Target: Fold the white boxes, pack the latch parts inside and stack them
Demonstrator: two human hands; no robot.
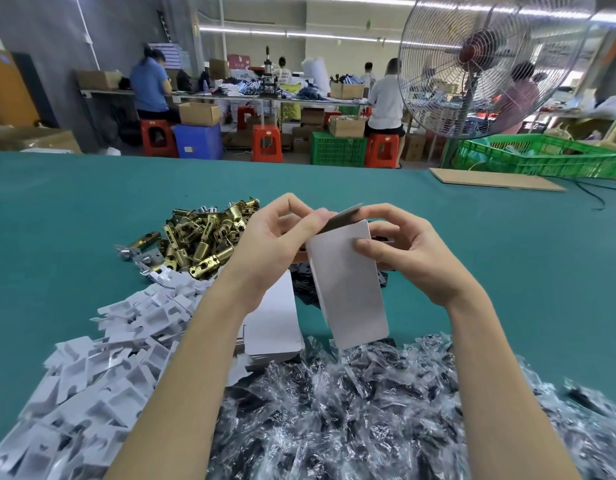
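I hold a white box (pixel 348 285) upright above the green table (pixel 74 216). My right hand (pixel 407 251) grips its upper right side, thumb on the front face. My left hand (pixel 282 237) pinches the open top flap at the box's upper edge. A heap of brass latch parts (pixel 202 237) lies to the left of my hands. A stack of flat white box blanks (pixel 275 327) lies under my left forearm. White cardboard inserts (pixel 102 368) are piled at the lower left. Clear bags with dark parts (pixel 351 410) fill the near edge.
A brown cardboard sheet (pixel 497 181) lies at the table's far right beside a black cable (pixel 592 195). Behind the table stand a large fan (pixel 483 64), green crates (pixel 542 157), red stools and several people at other benches.
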